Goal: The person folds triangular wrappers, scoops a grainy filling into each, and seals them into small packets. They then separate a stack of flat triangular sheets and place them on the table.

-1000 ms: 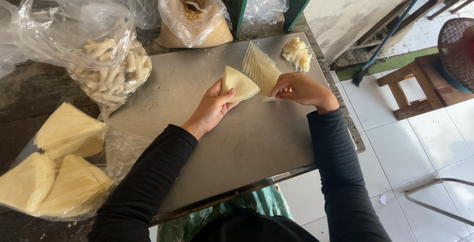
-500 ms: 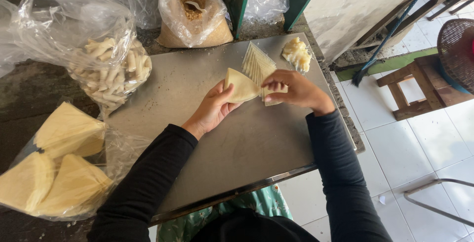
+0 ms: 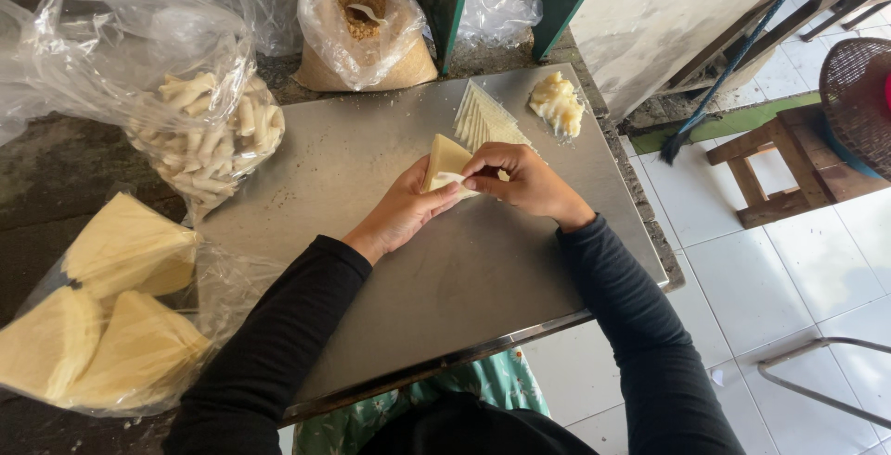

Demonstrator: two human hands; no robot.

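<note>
My left hand [image 3: 406,210] cradles a pale yellow triangular pastry sheet [image 3: 444,157] above a steel work surface [image 3: 390,260]. My right hand [image 3: 524,179] pinches a white piece at the sheet's lower edge, fingertips touching my left thumb. Just beyond the hands lies a fanned stack of triangular sheets [image 3: 484,119]. A lump of pale yellow filling [image 3: 556,103] sits to the right of that stack.
A clear bag of rolled pastry sticks [image 3: 209,135] stands at the left. Bagged yellow triangular sheet stacks [image 3: 102,307] lie at the near left. A bag of brown crumbs with a spoon [image 3: 364,28] is at the back. A wooden stool [image 3: 789,167] stands on white tiles at right.
My right hand moved from the fanned stack toward my left hand and now pinches the sheet held there. Both hands came slightly closer to me.
</note>
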